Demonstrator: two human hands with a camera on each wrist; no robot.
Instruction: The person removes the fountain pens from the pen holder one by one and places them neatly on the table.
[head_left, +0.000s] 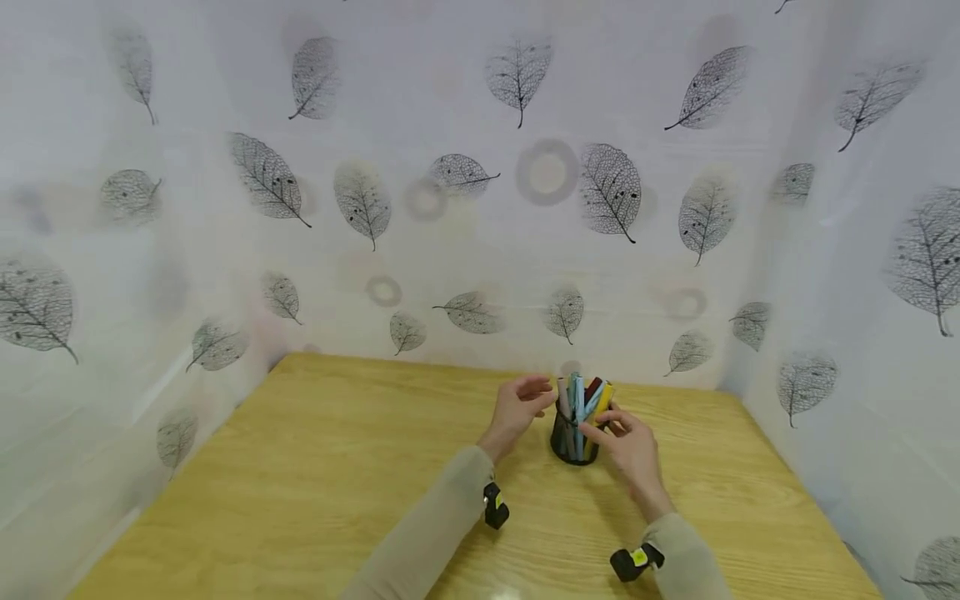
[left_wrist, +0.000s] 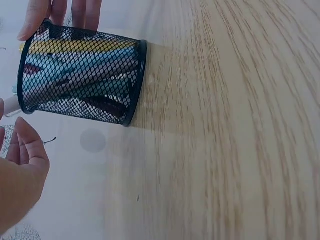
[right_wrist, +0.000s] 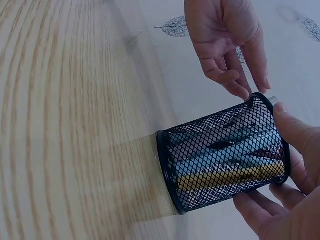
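Note:
A black mesh pen holder (head_left: 573,446) full of markers stands upright on the wooden table. My right hand (head_left: 633,450) holds it from the right, thumb at the near rim and fingers round the far side, as the right wrist view shows. Several markers poke above the rim, among them a yellow marker (head_left: 603,398), a light blue marker (head_left: 579,398), a dark red marker (head_left: 592,388) and a grey marker (head_left: 564,397). My left hand (head_left: 517,410) hovers at the holder's left, fingers loosely bent beside the grey marker, with nothing held. Its fingertips (right_wrist: 242,92) are right by the rim.
The light wooden table (head_left: 337,467) reaches back to a pale curtain (head_left: 465,250) printed with dark leaves, which also hangs along both sides. A black camera is strapped to each sleeved wrist.

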